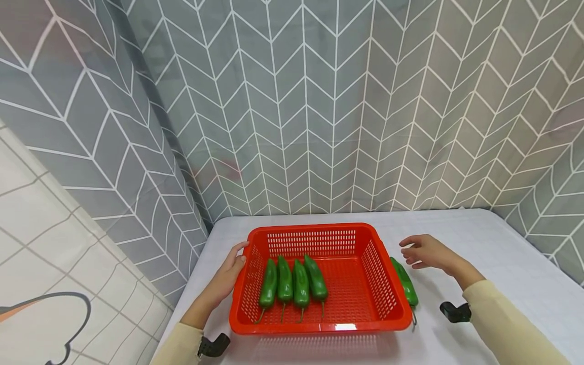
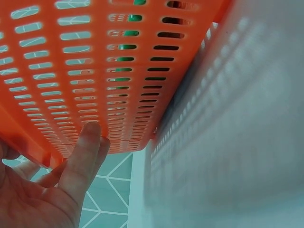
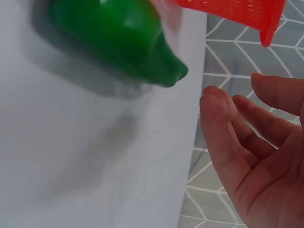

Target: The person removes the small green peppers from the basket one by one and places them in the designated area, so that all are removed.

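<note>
1. We saw the left hand gripping the red basket at its left edge.
2. We saw the right hand empty, fingers loosely bent, near the loose pepper, which lay on the tabletop along the basket's right edge.
3. Four peppers lay inside, toward its left edge.

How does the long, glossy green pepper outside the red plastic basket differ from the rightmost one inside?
The outside pepper lies on the white table; the inside pepper lies in the red basket.
The outside pepper lies near the right hand; the inside pepper is farther from it.
Both are glossy green, with stems towards the bottom of the head view.
</note>
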Demonstrator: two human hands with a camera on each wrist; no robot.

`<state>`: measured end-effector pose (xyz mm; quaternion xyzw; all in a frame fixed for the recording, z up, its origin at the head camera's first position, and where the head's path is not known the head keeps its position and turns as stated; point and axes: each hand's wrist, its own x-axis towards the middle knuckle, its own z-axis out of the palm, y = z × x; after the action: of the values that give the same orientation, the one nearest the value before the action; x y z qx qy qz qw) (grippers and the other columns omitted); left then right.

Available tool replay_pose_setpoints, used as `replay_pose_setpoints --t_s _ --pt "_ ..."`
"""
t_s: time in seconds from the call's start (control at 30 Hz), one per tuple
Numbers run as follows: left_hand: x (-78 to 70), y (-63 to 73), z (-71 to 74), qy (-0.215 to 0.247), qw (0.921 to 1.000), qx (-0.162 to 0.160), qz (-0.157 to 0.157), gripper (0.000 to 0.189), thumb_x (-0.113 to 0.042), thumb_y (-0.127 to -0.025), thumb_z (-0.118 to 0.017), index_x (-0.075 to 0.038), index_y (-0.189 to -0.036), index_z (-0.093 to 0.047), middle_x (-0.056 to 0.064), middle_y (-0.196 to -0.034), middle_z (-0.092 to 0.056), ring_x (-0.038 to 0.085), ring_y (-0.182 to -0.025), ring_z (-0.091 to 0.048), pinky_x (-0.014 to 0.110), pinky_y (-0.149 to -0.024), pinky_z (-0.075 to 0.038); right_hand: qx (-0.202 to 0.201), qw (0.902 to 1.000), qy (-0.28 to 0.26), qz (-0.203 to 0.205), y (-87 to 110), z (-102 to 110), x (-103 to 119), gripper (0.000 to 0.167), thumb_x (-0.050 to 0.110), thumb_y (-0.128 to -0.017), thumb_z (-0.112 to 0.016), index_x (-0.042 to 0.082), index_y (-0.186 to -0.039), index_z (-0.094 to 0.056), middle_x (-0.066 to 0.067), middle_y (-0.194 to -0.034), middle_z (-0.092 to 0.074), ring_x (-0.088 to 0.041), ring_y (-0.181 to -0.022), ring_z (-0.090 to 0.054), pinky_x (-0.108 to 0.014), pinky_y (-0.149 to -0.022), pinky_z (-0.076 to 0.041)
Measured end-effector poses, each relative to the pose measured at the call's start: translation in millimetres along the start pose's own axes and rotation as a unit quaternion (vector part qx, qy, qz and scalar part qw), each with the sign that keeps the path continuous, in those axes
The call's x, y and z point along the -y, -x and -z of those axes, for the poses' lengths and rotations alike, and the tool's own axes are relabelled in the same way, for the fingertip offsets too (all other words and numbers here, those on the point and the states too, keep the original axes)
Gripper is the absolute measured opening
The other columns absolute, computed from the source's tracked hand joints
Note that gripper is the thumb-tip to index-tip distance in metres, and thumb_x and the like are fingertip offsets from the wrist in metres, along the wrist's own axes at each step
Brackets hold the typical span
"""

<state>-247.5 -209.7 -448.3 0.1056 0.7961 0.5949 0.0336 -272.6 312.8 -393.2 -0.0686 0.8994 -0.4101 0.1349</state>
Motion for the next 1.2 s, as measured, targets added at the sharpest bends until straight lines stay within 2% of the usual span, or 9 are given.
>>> replay_pose_setpoints --t_s 0.33,0.47,0.67,0.93,1.2 --pt "2.1 -0.2 0.2 0.002 1.0 0.003 -0.008 0.044 -0.024 -0.111 -0.04 -0.015 -0.154 -0.032 0.022 -0.133 -0.058 0.029 -0.112 -0.063 0.037 -0.092 -0.056 -0.005 0.9989 0.009 0.046 -0.1 -0.7 29.1 0.04 0.008 -0.101 -0.059 -0.018 -0.13 -0.051 -0.027 -0.109 -0.068 -0.038 -0.094 -0.068 -0.047 -0.079 -0.06" --pt "0.5 0.5 0.4 0.001 0.9998 0.01 -0.015 0.046 -0.024 -0.111 -0.04 -0.013 -0.155 -0.03 0.024 -0.133 -0.057 0.03 -0.112 -0.063 0.037 -0.091 -0.056 -0.007 0.9982 0.01 0.059 0.9 -1.0 40.3 0.039 0.009 -0.101 -0.06 -0.017 -0.13 -0.052 -0.022 -0.106 -0.069 -0.033 -0.091 -0.068 -0.047 -0.079 -0.06" --pt "0.0 1.8 1.8 -0.002 0.9997 0.017 -0.018 0.047 -0.024 -0.111 -0.039 -0.012 -0.155 -0.028 0.025 -0.134 -0.056 0.028 -0.112 -0.063 0.034 -0.092 -0.056 -0.012 0.9969 0.019 0.076 -1.6 -1.8 52.0 0.04 0.009 -0.101 -0.06 -0.016 -0.13 -0.052 -0.024 -0.107 -0.069 -0.031 -0.089 -0.068 -0.047 -0.078 -0.06" --pt "-0.1 1.9 1.7 -0.002 0.9998 0.014 -0.015 0.046 -0.024 -0.111 -0.039 -0.013 -0.155 -0.029 0.025 -0.135 -0.056 0.031 -0.114 -0.062 0.039 -0.094 -0.055 -0.016 0.9948 0.014 0.1 -2.9 -3.2 66.7 0.039 0.008 -0.101 -0.059 -0.016 -0.13 -0.053 -0.022 -0.103 -0.069 -0.027 -0.086 -0.068 -0.047 -0.078 -0.061" --pt "0.6 1.4 1.9 -0.005 0.9998 0.014 -0.016 0.046 -0.023 -0.111 -0.038 -0.012 -0.155 -0.029 0.025 -0.135 -0.056 0.027 -0.112 -0.063 0.034 -0.093 -0.055 -0.016 0.992 0.026 0.122 -2.6 -4.6 84.9 0.039 0.01 -0.101 -0.06 -0.015 -0.13 -0.053 -0.026 -0.107 -0.068 -0.032 -0.09 -0.069 -0.047 -0.078 -0.061"
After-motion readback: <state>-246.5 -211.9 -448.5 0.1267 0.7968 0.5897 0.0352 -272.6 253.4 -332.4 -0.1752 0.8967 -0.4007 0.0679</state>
